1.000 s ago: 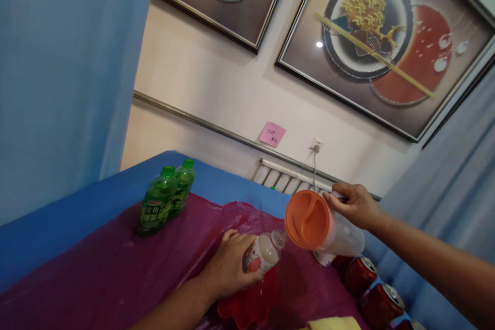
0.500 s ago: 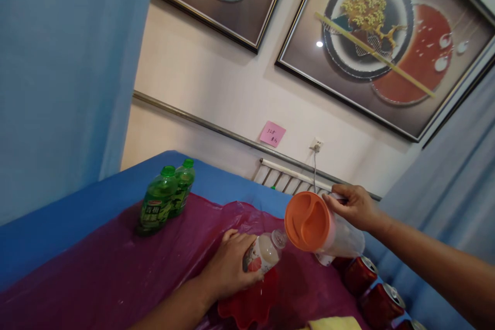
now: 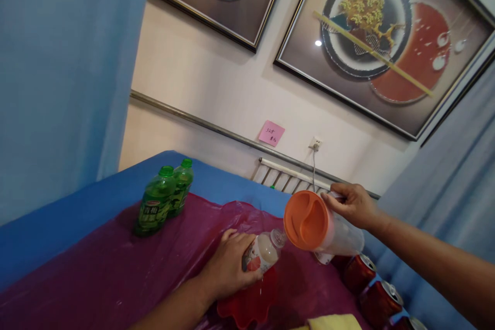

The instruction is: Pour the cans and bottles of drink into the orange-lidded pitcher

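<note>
My left hand [image 3: 231,264] is wrapped round a clear plastic bottle [image 3: 266,250] with a printed label, tilted with its open mouth to the upper right. Pale liquid shows inside the bottle. In my right hand [image 3: 353,204] is the handle of a translucent pitcher [image 3: 344,237] with an orange lid [image 3: 305,220]. The pitcher lies nearly on its side, its lid facing left, close to the bottle's mouth. Whether liquid passes between them I cannot tell. Below the bottle, a red wavy-edged bowl [image 3: 247,309] rests on the purple plastic sheet [image 3: 127,263].
Two green bottles [image 3: 154,206] stand at the back left. Several red cans [image 3: 381,301] line the right side, near a folded yellow cloth [image 3: 334,323]. Blue cloth [image 3: 224,185] covers the table. A radiator [image 3: 286,178] and a wall socket [image 3: 315,143] are behind it.
The view has shifted very slightly. Both hands, the bottle and the pitcher keep nearly the same positions.
</note>
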`<state>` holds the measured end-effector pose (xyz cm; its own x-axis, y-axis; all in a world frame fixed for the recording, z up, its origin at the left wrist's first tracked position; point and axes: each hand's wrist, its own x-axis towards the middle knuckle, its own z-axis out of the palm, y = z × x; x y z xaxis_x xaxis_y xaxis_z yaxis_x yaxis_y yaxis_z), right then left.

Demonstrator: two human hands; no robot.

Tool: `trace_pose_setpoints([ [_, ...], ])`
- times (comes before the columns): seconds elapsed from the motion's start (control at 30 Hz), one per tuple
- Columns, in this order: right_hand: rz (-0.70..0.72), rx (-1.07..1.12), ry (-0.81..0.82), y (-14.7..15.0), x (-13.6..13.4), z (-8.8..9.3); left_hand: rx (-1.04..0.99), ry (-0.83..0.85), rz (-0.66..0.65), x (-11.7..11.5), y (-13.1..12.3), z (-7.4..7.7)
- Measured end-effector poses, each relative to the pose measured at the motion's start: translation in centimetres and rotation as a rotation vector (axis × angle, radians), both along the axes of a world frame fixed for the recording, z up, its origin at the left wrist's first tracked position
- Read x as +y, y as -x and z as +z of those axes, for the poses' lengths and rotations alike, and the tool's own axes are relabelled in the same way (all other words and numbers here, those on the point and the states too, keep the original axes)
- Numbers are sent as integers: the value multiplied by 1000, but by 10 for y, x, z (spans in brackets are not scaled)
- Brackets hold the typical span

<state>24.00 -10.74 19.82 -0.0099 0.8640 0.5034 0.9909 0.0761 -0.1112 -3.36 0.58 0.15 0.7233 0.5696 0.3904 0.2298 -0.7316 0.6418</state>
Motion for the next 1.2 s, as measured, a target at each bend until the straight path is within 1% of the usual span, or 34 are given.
trace_pose_setpoints([
  [0.53, 5, -1, -13, 3, -1, 1, -4, 15, -7, 0, 1, 0],
  [1.03, 14, 3, -5, 4, -1, 1, 11, -26, 4, 0, 1, 0],
  [1.2, 17, -5, -9, 3, -1, 1, 4, -30, -12, 0, 1, 0],
])
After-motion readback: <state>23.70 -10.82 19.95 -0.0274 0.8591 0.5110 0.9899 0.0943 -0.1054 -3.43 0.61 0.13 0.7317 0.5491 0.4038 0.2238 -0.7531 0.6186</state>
